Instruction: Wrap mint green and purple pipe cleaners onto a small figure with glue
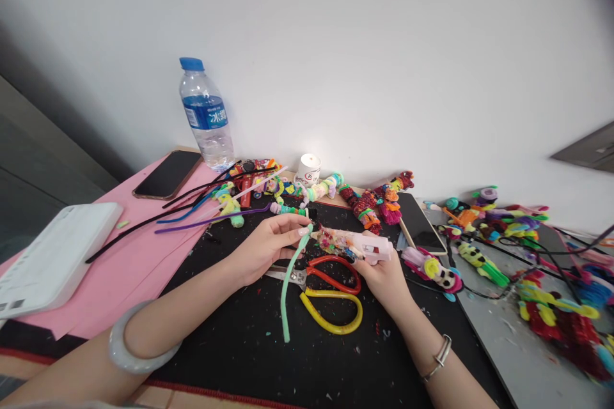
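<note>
Between thumb and fingertips, my left hand (268, 246) pinches the upper end of a mint-green pipe cleaner (286, 294), whose long tail hangs down over the black mat. My right hand (384, 278) is closed around a pale pink hot glue gun (371, 246). The gun's front is crusted with colourful scraps, and its nozzle points left, close to the pinched end of the pipe cleaner. Whether they touch I cannot tell. Below both hands lie scissors (330, 310) with one red and one yellow handle loop, their blades partly behind the pipe cleaner.
A water bottle (206, 118) and a phone (167, 174) stand and lie on pink paper (119, 268), near a white box (57, 255). Loose pipe cleaners (211, 225), a paper roll (308, 169), another phone (419, 223) and several fuzzy figures (480, 262) line the back and right.
</note>
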`<state>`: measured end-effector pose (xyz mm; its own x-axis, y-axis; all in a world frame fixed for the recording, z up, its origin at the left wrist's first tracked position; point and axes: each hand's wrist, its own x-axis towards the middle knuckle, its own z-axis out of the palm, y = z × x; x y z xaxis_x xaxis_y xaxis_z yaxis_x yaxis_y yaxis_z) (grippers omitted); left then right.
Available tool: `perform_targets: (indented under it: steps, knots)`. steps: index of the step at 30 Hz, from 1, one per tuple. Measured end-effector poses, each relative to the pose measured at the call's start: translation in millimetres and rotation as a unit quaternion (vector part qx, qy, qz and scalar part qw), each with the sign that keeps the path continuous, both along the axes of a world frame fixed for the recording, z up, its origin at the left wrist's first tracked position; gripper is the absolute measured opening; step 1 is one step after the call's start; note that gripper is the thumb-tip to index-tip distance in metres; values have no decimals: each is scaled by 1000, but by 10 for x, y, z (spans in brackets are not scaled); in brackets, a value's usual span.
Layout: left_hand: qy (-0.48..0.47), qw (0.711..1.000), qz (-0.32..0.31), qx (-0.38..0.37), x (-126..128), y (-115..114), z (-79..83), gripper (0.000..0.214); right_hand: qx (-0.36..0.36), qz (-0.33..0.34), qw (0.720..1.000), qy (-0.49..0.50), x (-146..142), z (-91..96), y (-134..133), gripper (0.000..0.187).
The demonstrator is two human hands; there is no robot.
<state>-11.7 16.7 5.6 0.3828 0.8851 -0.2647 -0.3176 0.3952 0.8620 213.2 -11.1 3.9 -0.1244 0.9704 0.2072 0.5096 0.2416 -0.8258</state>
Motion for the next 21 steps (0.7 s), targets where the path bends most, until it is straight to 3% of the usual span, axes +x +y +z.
perform_targets:
  steps: [15, 21]
  knots:
    - [1, 1000, -7, -1, -4, -1, -20, 18, 29, -53, 998, 6, 40, -111, 2, 7]
    - [-3, 1000, 20, -11, -3, 13, 10, 20, -15, 11, 999, 34, -2, -35, -14, 16]
